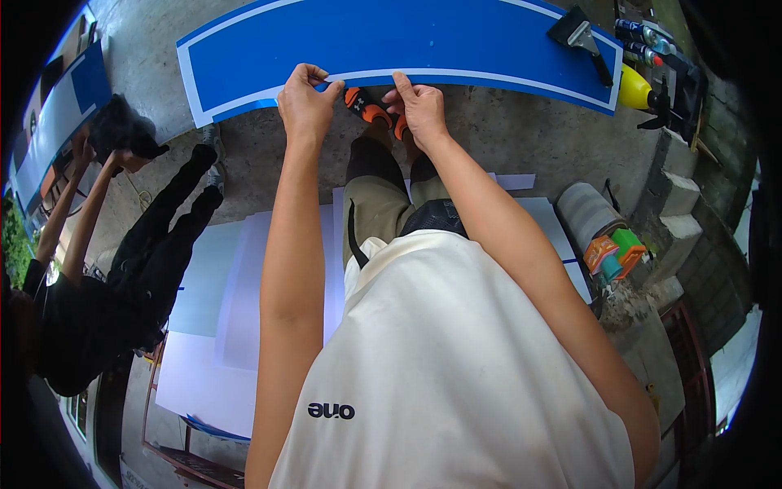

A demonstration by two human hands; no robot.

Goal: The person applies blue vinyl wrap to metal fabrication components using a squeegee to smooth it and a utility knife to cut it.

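A long blue panel (pixel 366 37) with a white border line stretches across the top of the view. My left hand (pixel 305 106) is closed at its near edge, with thumb and forefinger pinched together beside a narrow blue margin. At that same edge, a short way to the right, my right hand (pixel 419 110) lays its thumb on the border while the other fingers curl below. Whether a loose strip lies between the left fingertips is too small to tell. A wide black brush-like tool (pixel 582 37) with a metal clamp and dark handle rests on the panel's right end.
On the left, a person in black (pixel 114 285) handles another blue-and-white panel (pixel 69 106). Spray cans (pixel 639 33) and a yellow bottle (pixel 635 87) stand at the right. Behind me are pale sheets (pixel 199 326), a grey cylinder (pixel 588 210) and concrete steps (pixel 678 196).
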